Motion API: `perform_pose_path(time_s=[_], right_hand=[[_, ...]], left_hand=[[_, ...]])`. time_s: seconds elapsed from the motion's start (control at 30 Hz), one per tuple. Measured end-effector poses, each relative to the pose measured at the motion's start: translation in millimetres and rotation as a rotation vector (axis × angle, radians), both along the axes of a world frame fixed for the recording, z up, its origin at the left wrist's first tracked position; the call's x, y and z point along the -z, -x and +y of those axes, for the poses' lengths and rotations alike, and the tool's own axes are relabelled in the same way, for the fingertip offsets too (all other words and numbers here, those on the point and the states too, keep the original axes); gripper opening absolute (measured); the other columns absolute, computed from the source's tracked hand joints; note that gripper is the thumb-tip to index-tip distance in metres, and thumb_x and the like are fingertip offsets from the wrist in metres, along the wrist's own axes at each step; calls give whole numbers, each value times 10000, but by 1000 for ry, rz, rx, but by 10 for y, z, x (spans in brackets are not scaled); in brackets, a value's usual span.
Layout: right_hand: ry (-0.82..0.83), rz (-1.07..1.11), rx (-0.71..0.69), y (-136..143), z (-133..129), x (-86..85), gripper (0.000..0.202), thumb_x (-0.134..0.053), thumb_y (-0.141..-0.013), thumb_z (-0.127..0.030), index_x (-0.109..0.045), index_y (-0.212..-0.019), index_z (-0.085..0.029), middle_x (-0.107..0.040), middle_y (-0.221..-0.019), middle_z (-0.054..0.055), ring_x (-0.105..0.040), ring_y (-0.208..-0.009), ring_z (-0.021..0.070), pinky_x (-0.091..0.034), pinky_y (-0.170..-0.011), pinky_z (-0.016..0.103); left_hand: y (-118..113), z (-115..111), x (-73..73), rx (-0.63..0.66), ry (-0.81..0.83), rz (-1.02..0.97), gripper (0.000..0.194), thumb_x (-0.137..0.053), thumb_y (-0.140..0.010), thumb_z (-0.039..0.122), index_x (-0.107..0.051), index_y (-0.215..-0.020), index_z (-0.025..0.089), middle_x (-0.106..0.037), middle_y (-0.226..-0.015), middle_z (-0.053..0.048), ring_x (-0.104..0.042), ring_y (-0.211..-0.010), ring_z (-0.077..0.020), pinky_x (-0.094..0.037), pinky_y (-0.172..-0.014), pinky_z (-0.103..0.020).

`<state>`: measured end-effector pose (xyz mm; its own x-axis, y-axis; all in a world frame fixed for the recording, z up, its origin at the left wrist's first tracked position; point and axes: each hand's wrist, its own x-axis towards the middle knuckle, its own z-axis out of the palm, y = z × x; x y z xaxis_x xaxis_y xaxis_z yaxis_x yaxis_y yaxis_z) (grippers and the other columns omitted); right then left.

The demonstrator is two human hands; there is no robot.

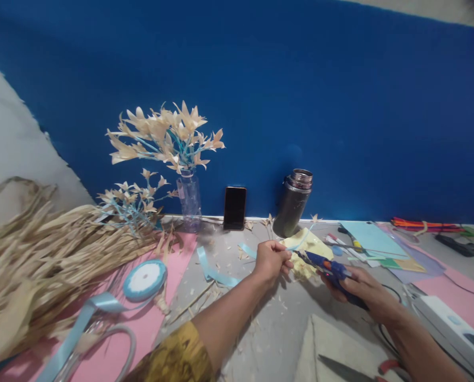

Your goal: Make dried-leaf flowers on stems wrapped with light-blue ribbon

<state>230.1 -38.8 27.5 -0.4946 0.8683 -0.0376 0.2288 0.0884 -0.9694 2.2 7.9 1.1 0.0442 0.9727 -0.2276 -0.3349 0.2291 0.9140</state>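
Observation:
Between its fingertips my left hand (271, 261) pinches a thin flower stem (304, 239) wrapped in light blue ribbon, with a small pale flower (315, 218) at its far end. My right hand (364, 292) is wrapped round a blue glue gun (332, 268), whose nozzle points left, close to the left fingertips. Beneath the nozzle lies a crumpled yellow sheet (312, 246). A loose length of light blue ribbon (221, 277) trails over the table to the left of my left hand.
Dried husks (30, 265) and a ribbon spool (145, 279) lie at left. Behind stand a plastic bottle (189, 201) of husk flowers, a phone (234, 208) and a metal flask (293, 203). Scissors (348, 369) and a power strip (451, 323) are at front right.

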Motion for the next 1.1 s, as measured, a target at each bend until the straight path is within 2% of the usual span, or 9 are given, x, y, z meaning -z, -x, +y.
perform_pose_path(time_s=[0.23, 0.37, 0.57, 0.8, 0.97, 1.1], right_hand=[[-14, 26, 9, -8, -11, -38, 553, -593, -809, -693, -658, -908, -154, -551, -665, 33, -430, -616, 164, -310, -592, 303], [14, 16, 8, -20, -1, -19, 557, -610, -800, -689, -660, -926, -148, -557, -672, 32, -430, -611, 157, -290, -580, 292], [-35, 31, 0, -32, 15, -7, 566, -577, -829, -688, -652, -907, -132, -538, -657, 26, -418, -608, 156, -291, -590, 299], [-30, 35, -5, -69, 17, 8, 523, -566, -857, -653, -646, -946, -144, -560, -708, 37, -431, -623, 159, -301, -600, 300], [-20, 5, -15, -79, 16, 8, 517, -576, -857, -646, -656, -901, -137, -563, -689, 43, -446, -624, 161, -310, -589, 298], [-20, -7, -14, -85, 27, 18, 548, -556, -866, -655, -663, -966, -127, -557, -707, 44, -438, -624, 164, -299, -587, 300]], left_hand=[[9, -7, -5, 21, 17, 8, 296, -808, -659, 200, -525, -736, 160, -588, -453, 13, -494, -322, -94, -324, -331, -169], [22, -9, -14, 10, 17, 1, 290, -802, -660, 177, -525, -740, 160, -592, -483, 23, -526, -355, -93, -354, -356, -172], [28, -14, -38, 8, 31, -3, 296, -810, -652, 161, -527, -740, 157, -596, -504, 24, -517, -351, -89, -353, -359, -182], [21, -47, -58, 17, 23, -3, 265, -795, -653, 148, -539, -722, 153, -596, -507, 19, -514, -362, -77, -326, -353, -167], [27, -37, -49, 12, 15, -5, 282, -810, -639, 176, -540, -718, 156, -597, -514, 14, -529, -381, -85, -327, -355, -167], [25, -28, -35, 12, 15, -8, 299, -822, -629, 187, -538, -720, 156, -598, -518, 11, -535, -388, -88, -329, -358, -167]])
